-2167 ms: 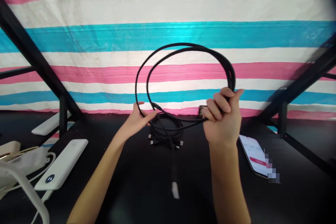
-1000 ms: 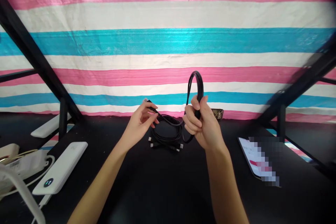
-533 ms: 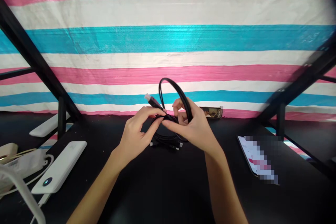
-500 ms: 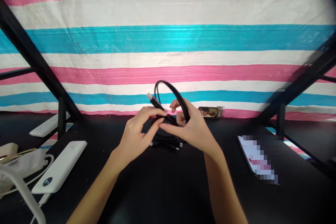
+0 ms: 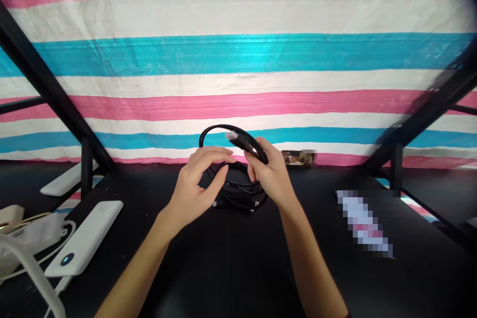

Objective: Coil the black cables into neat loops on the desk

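The person's left grip (image 5: pixel 197 186) and right grip (image 5: pixel 272 171) were both bare, with slim, smooth fingers (image 5: pixel 206 160) and slender thumbs (image 5: pixel 215 188). The left forearm (image 5: pixel 143 261) and right forearm (image 5: pixel 309 258) were bare too, uncovered as far as they showed, slender and tapering toward narrow wrists (image 5: pixel 166 223).

cable (image 5: pixel 222 126): partly behind left hand (image 5: pixel 197 179) | screen (image 5: pixel 367 226): pixelated | white tube (image 5: pixel 34 264): edge-cropped

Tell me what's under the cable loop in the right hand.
A coil of black cables with pale plugs lies beneath the loop, on the table. The left hand and loop hide part of it.
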{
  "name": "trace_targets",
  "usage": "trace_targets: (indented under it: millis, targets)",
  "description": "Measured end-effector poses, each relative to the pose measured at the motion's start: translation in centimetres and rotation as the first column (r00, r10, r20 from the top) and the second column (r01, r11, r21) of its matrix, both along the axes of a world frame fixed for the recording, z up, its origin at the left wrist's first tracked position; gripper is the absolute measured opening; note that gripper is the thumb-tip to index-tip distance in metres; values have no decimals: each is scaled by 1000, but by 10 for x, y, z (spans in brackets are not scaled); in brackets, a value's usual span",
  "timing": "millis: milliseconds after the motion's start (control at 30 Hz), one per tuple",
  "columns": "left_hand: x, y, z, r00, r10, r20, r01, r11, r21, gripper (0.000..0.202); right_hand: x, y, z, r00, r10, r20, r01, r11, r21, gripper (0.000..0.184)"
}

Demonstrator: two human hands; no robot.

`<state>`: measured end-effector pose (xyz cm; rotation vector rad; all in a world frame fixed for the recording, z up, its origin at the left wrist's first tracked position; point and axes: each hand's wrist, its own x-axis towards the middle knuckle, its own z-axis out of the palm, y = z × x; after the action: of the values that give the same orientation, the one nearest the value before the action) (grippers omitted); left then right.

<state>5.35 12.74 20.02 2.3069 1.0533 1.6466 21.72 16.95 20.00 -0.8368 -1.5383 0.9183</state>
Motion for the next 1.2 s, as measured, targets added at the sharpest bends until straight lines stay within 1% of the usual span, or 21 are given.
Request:
trace_targets:
  millis: [67,133,167,200,267,333,367,433,500,567,633,767,833,900,967,1000,1033,1100,1167,1200]
  targets:
    - [0,1,0,994,64,84,-70,995,64,14,5,2,1,996,14,-83,-16,1000,-21,12]
    - [-1,3,-2,965,160,206,-188,975,122,13,10,2,2,989,43,-139,-43,999,2,13]
    - [-3,6,-3,943,213,257,-251,960,127,17,12,1,3,984,72,-163,-71,997,15,13]
    - [-4,9,-5,920,265,290,-307,946,109,26,13,0,3,976,110,-190,-107,994,25,11]
    - [-7,17,-10,889,349,298,-370,929,15,50,14,-3,6,948,176,-263,-176,984,27,9]
    - [-11,26,-15,878,389,278,-369,921,-125,69,14,-6,8,916,201,-348,-209,978,14,8]
    - [-13,30,-18,875,400,274,-356,914,-195,73,14,-7,9,903,196,-383,-210,978,6,7]
    - [-17,36,-20,864,423,271,-340,890,-303,72,13,-7,10,886,170,-432,-192,981,-8,7]
    - [-20,39,-20,851,471,234,-377,857,-352,60,13,-5,10,873,147,-465,-169,986,-6,7]
    - [-23,39,-18,831,531,164,-453,819,-353,48,13,-1,8,858,132,-496,-150,989,4,6]
    - [-26,39,-16,811,572,122,-509,793,-336,40,11,2,5,846,116,-520,-130,991,9,6]
    - [-31,40,-15,806,582,108,-521,784,-336,33,5,5,0,835,63,-546,-82,997,-11,8]
    - [-34,41,-16,804,590,80,-527,767,-365,39,3,6,-3,820,49,-571,-63,998,-4,9]
    - [-36,42,-17,807,588,53,-510,739,-440,55,1,7,-4,796,45,-604,-46,999,14,9]
    - [-37,43,-19,830,556,54,-440,710,-550,69,1,7,-5,770,50,-636,-42,999,27,10]
    - [-37,44,-20,844,531,80,-387,705,-594,72,0,7,-5,760,54,-648,-45,999,30,10]
    - [-36,45,-21,856,501,126,-325,713,-621,71,0,6,-5,752,56,-657,-48,998,30,10]
    - [-32,47,-22,860,430,274,-190,769,-610,64,-1,7,-4,753,50,-656,-49,999,20,11]
    - [-29,47,-21,827,346,444,-41,824,-566,54,-1,9,-4,776,27,-630,-47,999,-15,13]
    - [-28,47,-20,797,304,522,41,835,-549,49,0,12,-4,795,14,-607,-52,998,-46,15]
